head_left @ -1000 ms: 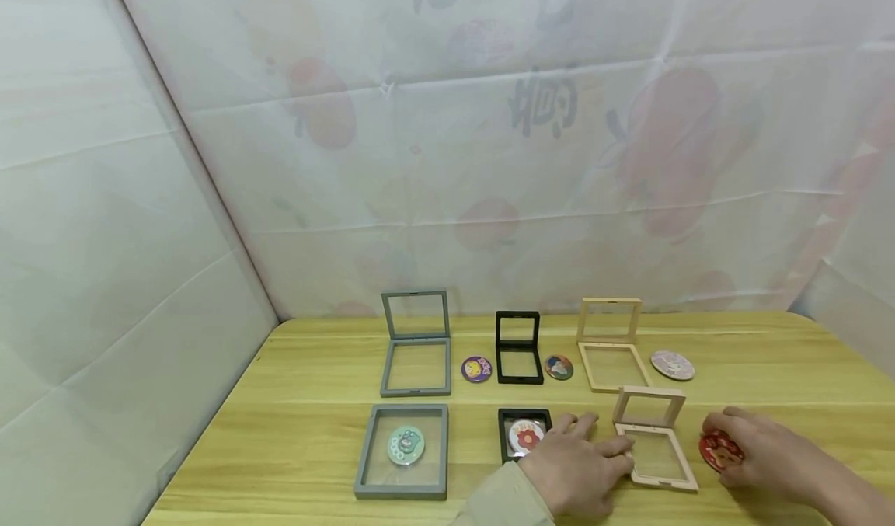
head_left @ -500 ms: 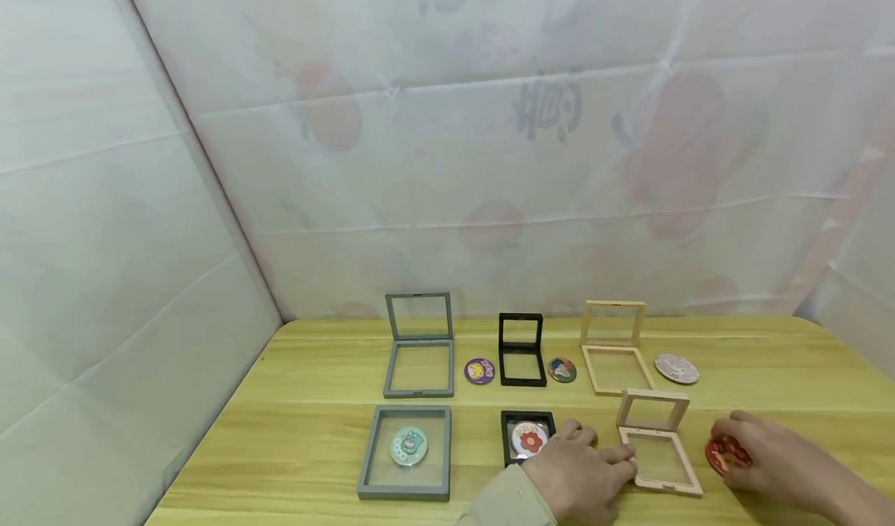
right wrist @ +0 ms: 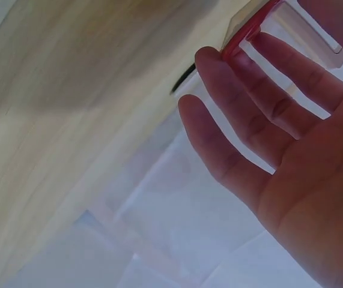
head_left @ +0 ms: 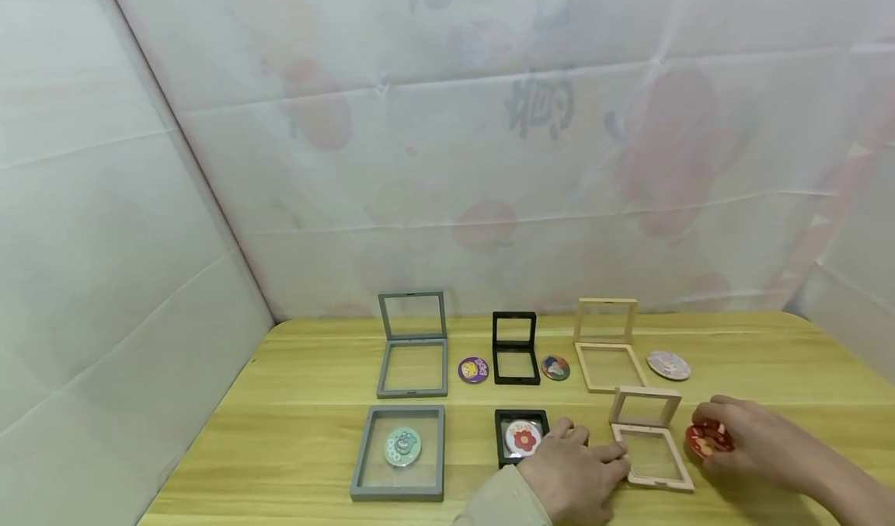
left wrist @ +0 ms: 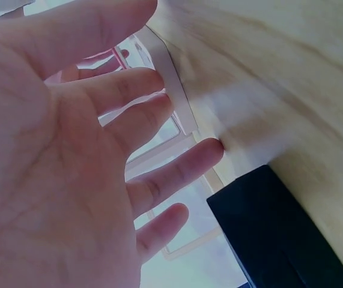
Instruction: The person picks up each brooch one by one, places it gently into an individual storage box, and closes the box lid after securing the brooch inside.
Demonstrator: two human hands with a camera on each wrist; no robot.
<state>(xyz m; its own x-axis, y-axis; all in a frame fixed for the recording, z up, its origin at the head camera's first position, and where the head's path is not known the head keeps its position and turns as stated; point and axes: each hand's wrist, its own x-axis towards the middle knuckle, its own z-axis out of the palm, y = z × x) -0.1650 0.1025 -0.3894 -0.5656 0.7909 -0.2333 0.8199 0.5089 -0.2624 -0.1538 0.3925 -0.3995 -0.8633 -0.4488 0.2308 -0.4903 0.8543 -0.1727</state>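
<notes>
The round red badge (head_left: 698,440) is pinched between the thumb and fingers of the right hand (head_left: 748,439), just to the right of the little pale pink frame (head_left: 660,483), which stands with its lid up. The left hand (head_left: 575,468) has its fingers spread out, not holding anything, with a fingertip at that frame's left edge. Next to this hand is a small black frame (head_left: 499,442) with a flower badge (head_left: 523,437) inside, and everything sits on the yellow wooden table (head_left: 294,425).
</notes>
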